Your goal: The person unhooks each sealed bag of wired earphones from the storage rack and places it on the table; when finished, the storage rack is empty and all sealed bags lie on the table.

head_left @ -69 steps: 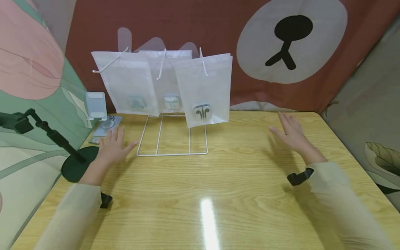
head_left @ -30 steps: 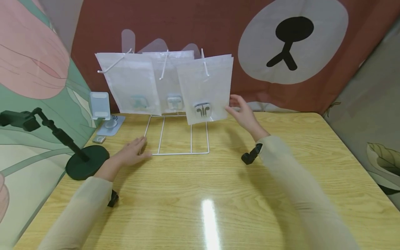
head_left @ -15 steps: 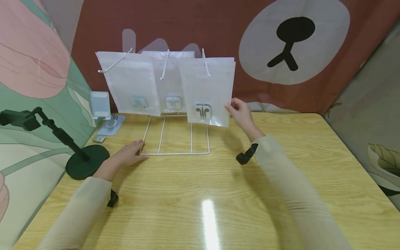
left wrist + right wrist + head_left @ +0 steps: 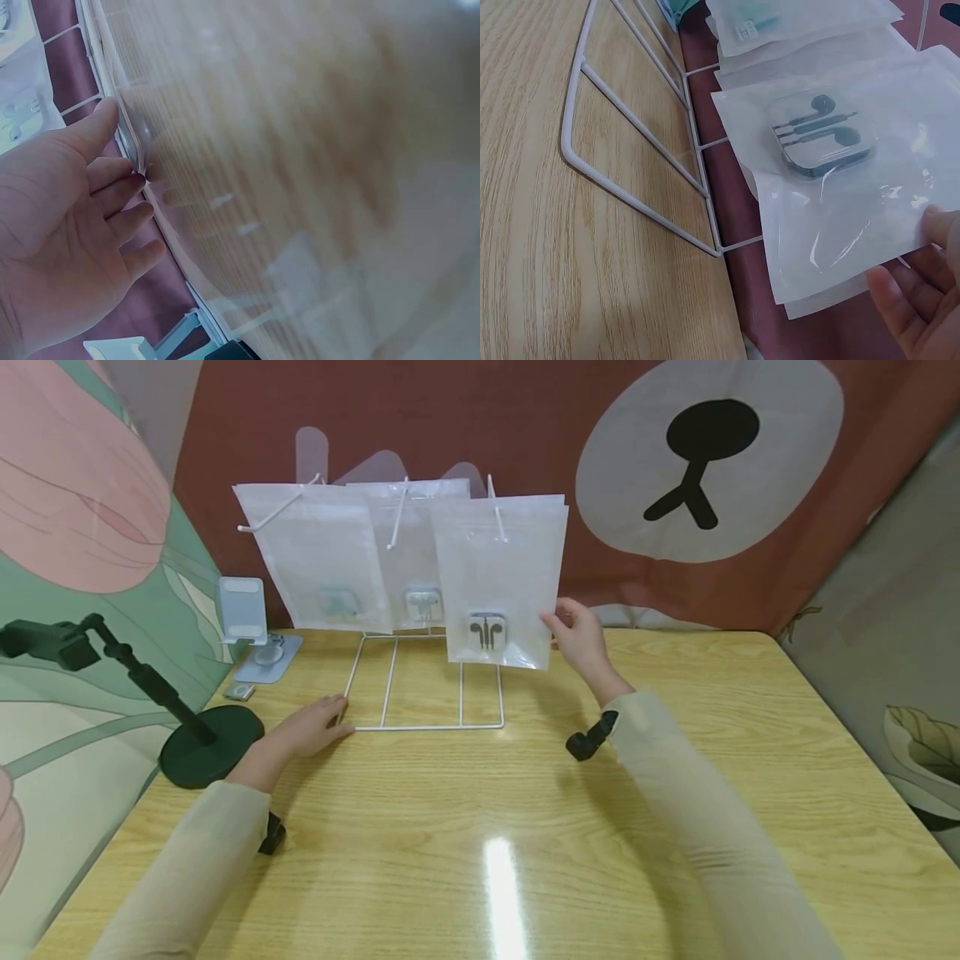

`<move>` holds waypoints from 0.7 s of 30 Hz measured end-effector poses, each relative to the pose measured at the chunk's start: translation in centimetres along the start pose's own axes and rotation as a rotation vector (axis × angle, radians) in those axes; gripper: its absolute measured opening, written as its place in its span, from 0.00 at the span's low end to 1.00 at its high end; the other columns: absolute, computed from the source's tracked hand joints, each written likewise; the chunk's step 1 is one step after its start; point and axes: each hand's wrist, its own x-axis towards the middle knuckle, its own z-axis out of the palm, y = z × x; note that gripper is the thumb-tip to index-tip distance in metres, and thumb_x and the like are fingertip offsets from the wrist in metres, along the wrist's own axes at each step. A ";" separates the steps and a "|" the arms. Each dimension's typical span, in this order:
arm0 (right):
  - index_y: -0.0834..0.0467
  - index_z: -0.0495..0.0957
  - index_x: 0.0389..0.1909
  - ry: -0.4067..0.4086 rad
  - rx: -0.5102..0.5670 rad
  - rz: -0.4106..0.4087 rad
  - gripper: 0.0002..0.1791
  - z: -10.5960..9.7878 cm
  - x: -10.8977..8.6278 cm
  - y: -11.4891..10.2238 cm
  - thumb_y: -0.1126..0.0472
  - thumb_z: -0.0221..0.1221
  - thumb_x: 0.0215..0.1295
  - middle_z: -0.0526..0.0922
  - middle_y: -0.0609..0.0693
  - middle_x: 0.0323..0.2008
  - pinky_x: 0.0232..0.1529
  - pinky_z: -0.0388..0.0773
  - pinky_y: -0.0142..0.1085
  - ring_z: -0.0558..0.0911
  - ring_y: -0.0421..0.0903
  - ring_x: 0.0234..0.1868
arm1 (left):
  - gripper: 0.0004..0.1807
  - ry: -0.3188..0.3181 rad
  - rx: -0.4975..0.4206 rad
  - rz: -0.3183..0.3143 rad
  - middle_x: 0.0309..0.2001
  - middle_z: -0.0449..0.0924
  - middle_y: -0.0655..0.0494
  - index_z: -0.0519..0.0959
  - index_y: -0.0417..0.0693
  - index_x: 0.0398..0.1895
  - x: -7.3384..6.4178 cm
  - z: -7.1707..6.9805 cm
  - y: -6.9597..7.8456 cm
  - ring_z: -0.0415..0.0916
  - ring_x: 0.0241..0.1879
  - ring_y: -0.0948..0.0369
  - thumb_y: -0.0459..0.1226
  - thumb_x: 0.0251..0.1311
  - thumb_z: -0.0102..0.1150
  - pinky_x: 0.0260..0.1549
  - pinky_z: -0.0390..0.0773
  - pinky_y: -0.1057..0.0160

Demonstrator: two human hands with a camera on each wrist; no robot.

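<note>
My right hand pinches the lower right edge of a frosted plastic bag between thumb and fingers. Inside that bag sits a square clear case with black earphones. The bag hangs by its top from the right hook of a white wire display rack. My left hand holds the front left corner of the rack's base, thumb and bent fingers at the wire. Two more groups of bags hang to the left: the left bag holds a pale greenish item, the middle bag a white case.
Left of the rack stand a light blue phone stand and a small square object. Closer to my left forearm is a black stand with a jointed arm. The wooden table meets a patterned cloth backdrop behind.
My right hand has moved left from the table's far right and taken hold of the right bag's edge, turning the bag slightly. The left hand has moved right onto the rack's corner.
</note>
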 end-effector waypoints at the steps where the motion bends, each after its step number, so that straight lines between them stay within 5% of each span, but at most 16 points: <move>1: 0.62 0.77 0.46 0.008 -0.006 0.001 0.16 0.0 -0.1 0.0 0.55 0.56 0.65 0.80 0.56 0.41 0.26 0.79 0.32 0.79 0.47 0.35 | 0.34 0.001 0.000 0.002 0.65 0.50 0.27 0.53 0.26 0.66 0.0 0.0 0.0 0.47 0.64 0.36 0.44 0.67 0.47 0.60 0.51 0.40; 10: 0.61 0.77 0.36 0.035 -0.046 -0.014 0.16 -0.5 -0.7 -0.1 0.50 0.56 0.64 0.81 0.55 0.32 0.15 0.73 0.32 0.73 0.48 0.22 | 0.34 -0.015 -0.016 -0.009 0.65 0.49 0.28 0.53 0.27 0.66 0.0 -0.2 0.1 0.46 0.64 0.36 0.43 0.67 0.48 0.60 0.51 0.40; 15: 0.62 0.77 0.37 0.058 0.016 -0.026 0.14 -0.8 -1.0 -0.1 0.53 0.55 0.65 0.79 0.56 0.31 0.21 0.79 0.37 0.76 0.49 0.21 | 0.33 -0.019 -0.016 -0.014 0.65 0.49 0.27 0.53 0.27 0.66 0.0 -0.3 0.2 0.47 0.64 0.36 0.42 0.68 0.48 0.60 0.51 0.41; 21: 0.64 0.77 0.39 0.088 0.079 -0.022 0.13 -1.1 -1.2 0.0 0.56 0.54 0.66 0.79 0.58 0.32 0.24 0.80 0.31 0.78 0.42 0.20 | 0.30 -0.014 0.002 -0.012 0.64 0.53 0.28 0.58 0.27 0.65 -0.2 -0.6 0.3 0.52 0.62 0.36 0.39 0.67 0.49 0.58 0.56 0.41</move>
